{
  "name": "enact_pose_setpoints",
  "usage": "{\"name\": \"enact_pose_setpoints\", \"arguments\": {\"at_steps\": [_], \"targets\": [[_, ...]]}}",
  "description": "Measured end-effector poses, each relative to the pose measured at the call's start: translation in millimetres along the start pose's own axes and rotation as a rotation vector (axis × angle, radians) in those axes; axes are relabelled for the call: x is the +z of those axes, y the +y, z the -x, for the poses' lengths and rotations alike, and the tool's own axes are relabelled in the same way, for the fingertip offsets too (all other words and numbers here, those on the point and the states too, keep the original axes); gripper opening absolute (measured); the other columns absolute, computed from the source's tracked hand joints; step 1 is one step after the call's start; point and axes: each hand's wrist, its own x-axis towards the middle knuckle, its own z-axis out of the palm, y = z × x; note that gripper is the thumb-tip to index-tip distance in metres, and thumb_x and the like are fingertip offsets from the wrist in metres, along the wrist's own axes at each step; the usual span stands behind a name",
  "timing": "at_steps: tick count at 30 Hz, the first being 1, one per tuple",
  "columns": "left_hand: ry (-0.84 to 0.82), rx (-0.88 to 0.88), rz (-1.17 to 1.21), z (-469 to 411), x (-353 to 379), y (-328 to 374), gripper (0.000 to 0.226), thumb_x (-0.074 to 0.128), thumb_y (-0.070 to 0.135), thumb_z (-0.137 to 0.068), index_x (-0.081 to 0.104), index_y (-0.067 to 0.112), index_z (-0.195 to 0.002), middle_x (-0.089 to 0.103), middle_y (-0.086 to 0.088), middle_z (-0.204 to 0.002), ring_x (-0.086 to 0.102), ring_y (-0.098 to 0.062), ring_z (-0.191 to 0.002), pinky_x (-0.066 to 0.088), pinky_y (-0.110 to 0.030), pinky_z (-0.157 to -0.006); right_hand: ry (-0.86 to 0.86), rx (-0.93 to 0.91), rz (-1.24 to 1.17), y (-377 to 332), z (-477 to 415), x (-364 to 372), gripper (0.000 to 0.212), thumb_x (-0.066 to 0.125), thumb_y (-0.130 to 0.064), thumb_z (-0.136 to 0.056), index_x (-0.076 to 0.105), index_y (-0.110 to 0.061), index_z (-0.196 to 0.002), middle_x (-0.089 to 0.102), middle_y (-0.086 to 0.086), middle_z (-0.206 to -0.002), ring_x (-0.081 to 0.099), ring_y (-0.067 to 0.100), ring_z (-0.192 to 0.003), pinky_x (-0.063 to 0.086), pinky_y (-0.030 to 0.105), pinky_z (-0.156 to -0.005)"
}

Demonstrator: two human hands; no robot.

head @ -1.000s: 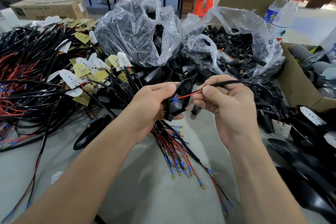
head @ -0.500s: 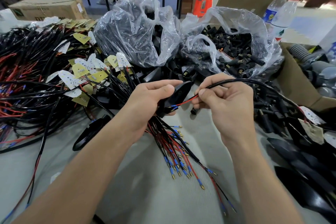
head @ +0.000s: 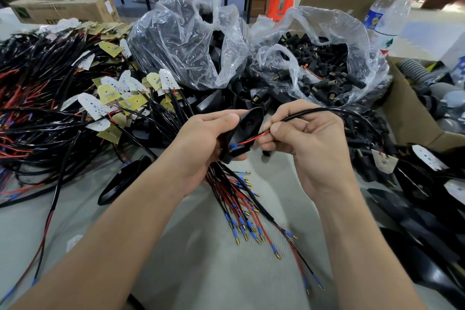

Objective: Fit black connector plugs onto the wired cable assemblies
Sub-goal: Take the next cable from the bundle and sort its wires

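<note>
Black connector plug (head: 245, 133) is clamped in the left grip (head: 201, 143) over the counter (head: 176, 259), probably light and rigid; floppy cable (head: 314, 110) is pinched in the right grip (head: 314, 151), best held near its blue tip (head: 234, 146)

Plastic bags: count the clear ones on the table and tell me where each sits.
2. The left bag sits beyond the left hand; the right bag, open and full of small black plugs, sits beyond the right hand. Others could be hidden off-frame.
</note>
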Motion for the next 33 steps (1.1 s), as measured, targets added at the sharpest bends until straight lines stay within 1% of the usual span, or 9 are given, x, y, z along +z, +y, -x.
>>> {"name": "enact_pose_setpoints", "arguments": {"at_steps": [8,11,14,17,19,21,24,27,33], "targets": [[0.009,0.007,0.000,-2,-1,-1,0.034,0.047,0.013,-0.105,0.080,0.018,-0.102,0.079,-0.012,-0.102,0.074,-0.021,-0.082,0.062,-0.032,-0.066,-0.039,0.032,0.090,1,0,-5,0.020,0.058,0.013,-0.079,0.064,-0.006,-0.077,0.071,0.013,-0.067,0.068,0.027,-0.056,0.053,0.044,-0.059],[-0.001,0.000,-0.016,-1,1,-2,0.033,0.046,0.014,-0.105,0.079,0.019,-0.102,0.079,-0.010,-0.101,0.075,-0.020,-0.083,0.061,-0.031,-0.064,0.028,0.023,0.122,2,1,-5,0.016,0.063,0.011,-0.082,0.066,-0.005,-0.080,0.070,0.013,-0.062,0.067,0.026,-0.054,0.055,0.041,-0.057],[0.035,0.009,-0.006,-1,3,-2,0.031,0.046,0.015,-0.106,0.077,0.016,-0.109,0.079,-0.011,-0.100,0.076,-0.022,-0.082,0.062,-0.033,-0.067,0.047,0.036,0.112,3,2,-1,0.008,0.069,0.002,-0.078,0.068,-0.006,-0.081,0.069,0.018,-0.063,0.064,0.027,-0.054,0.050,0.044,-0.057],[0.092,0.033,0.028,-3,7,-3,0.031,0.046,0.015,-0.107,0.074,0.010,-0.118,0.077,-0.017,-0.099,0.071,-0.026,-0.078,0.061,-0.042,-0.076,0.019,0.046,0.108,6,3,12,0.008,0.068,-0.002,-0.075,0.072,-0.008,-0.078,0.069,0.021,-0.066,0.063,0.023,-0.054,0.049,0.032,-0.053],[0.114,0.050,0.069,-3,10,-4,0.032,0.044,0.014,-0.107,0.072,0.007,-0.120,0.073,-0.017,-0.090,0.065,-0.026,-0.067,0.054,-0.041,-0.073,0.000,0.055,0.173,10,4,20,0.010,0.068,-0.005,-0.078,0.075,-0.012,-0.075,0.071,0.016,-0.066,0.064,0.020,-0.054,0.049,0.025,-0.052],[0.129,0.048,0.098,-2,12,-4,0.033,0.043,0.014,-0.108,0.072,0.006,-0.120,0.071,-0.015,-0.084,0.062,-0.025,-0.061,0.049,-0.038,-0.068,-0.009,0.068,0.257,13,5,24,0.013,0.069,-0.006,-0.083,0.076,-0.014,-0.076,0.072,0.012,-0.065,0.067,0.021,-0.056,0.051,0.026,-0.055],[0.092,0.032,0.132,-2,9,-2,0.034,0.041,0.014,-0.107,0.071,0.005,-0.121,0.074,-0.014,-0.088,0.068,-0.024,-0.068,0.059,-0.037,-0.067,0.019,0.085,0.252,15,4,21,0.020,0.067,0.000,-0.090,0.075,-0.014,-0.077,0.072,0.012,-0.066,0.069,0.024,-0.058,0.055,0.029,-0.057],[0.046,0.024,0.080,-2,6,-1,0.033,0.043,0.015,-0.107,0.073,0.008,-0.119,0.075,-0.017,-0.098,0.070,-0.025,-0.080,0.062,-0.041,-0.079,0.062,0.092,0.189,13,3,18,0.025,0.066,0.000,-0.093,0.073,-0.015,-0.075,0.070,0.013,-0.063,0.069,0.025,-0.056,0.055,0.028,-0.054],[0.064,-0.024,0.042,-1,6,-4,0.028,0.048,0.017,-0.106,0.075,0.014,-0.113,0.078,-0.015,-0.101,0.073,-0.022,-0.076,0.059,-0.029,-0.060,0.047,0.097,0.142,7,3,12,0.026,0.071,0.013,-0.080,0.071,-0.012,-0.071,0.070,0.017,-0.063,0.069,0.023,-0.055,0.052,0.023,-0.053]]}}
